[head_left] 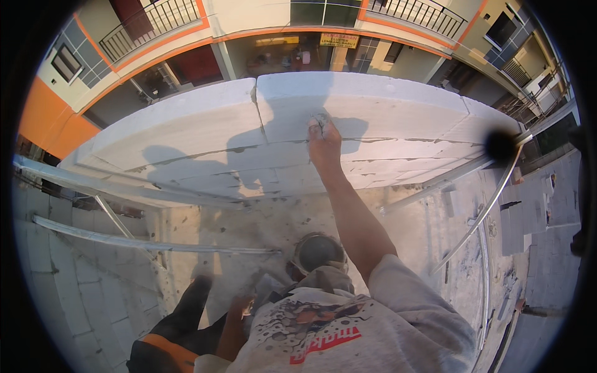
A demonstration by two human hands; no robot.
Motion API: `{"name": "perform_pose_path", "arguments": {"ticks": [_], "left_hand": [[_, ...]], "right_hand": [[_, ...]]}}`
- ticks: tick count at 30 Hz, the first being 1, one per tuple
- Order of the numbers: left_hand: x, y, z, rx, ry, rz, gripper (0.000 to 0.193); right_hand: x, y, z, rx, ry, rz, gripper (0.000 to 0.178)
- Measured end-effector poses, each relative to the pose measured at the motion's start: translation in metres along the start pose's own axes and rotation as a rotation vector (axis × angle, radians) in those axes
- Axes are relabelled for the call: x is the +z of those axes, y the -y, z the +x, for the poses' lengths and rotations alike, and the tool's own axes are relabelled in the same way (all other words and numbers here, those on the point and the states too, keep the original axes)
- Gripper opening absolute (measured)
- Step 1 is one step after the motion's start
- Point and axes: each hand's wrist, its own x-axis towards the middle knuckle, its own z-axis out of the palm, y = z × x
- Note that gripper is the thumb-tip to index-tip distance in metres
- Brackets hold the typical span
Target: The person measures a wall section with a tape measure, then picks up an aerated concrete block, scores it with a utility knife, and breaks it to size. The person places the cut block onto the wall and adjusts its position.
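Note:
My right hand point(324, 144) reaches out to the face of a white block wall point(186, 133), just below its top course. Its fingers are bunched around a small grey object point(320, 118) pressed against the block, close to a vertical joint point(260, 118). My left hand point(239, 306) hangs low beside my dark trouser leg point(186, 311), and its fingers are too small and shaded to read. A round dark bucket point(318, 252) of grey material sits just below my right arm.
Metal scaffold tubes run across at the left point(143, 244) and slant down at the right point(479, 214). Stacked white blocks point(528, 217) lie on the ground at the right. A building with orange trim and balconies point(155, 18) stands beyond the wall.

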Motion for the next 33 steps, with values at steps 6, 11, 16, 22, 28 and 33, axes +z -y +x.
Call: {"name": "perform_pose_path", "arguments": {"ticks": [6, 11, 16, 22, 28, 33], "left_hand": [[-0.008, -0.021, -0.015, -0.060, -0.028, -0.085, 0.024], [-0.013, -0.043, -0.045, -0.074, -0.193, 0.026, 0.028], [0.002, -0.062, -0.065, -0.123, -0.214, -0.029, 0.029], [0.000, -0.064, -0.039, -0.098, -0.132, -0.019, 0.028], [-0.015, -0.068, -0.011, -0.026, -0.102, 0.004, 0.028], [-0.021, -0.086, -0.013, 0.033, -0.054, -0.001, 0.026]], "right_hand": [[0.020, 0.020, 0.015, -0.190, -0.025, -0.228, 0.028], [0.024, 0.021, 0.019, -0.228, -0.048, -0.317, 0.034], [0.030, 0.018, 0.018, -0.348, -0.127, -0.360, 0.034], [0.039, 0.004, 0.017, -0.306, -0.150, -0.443, 0.029], [0.040, 0.005, 0.016, -0.366, -0.168, -0.277, 0.021], [0.043, 0.009, 0.015, -0.248, -0.205, -0.299, 0.019]]}}
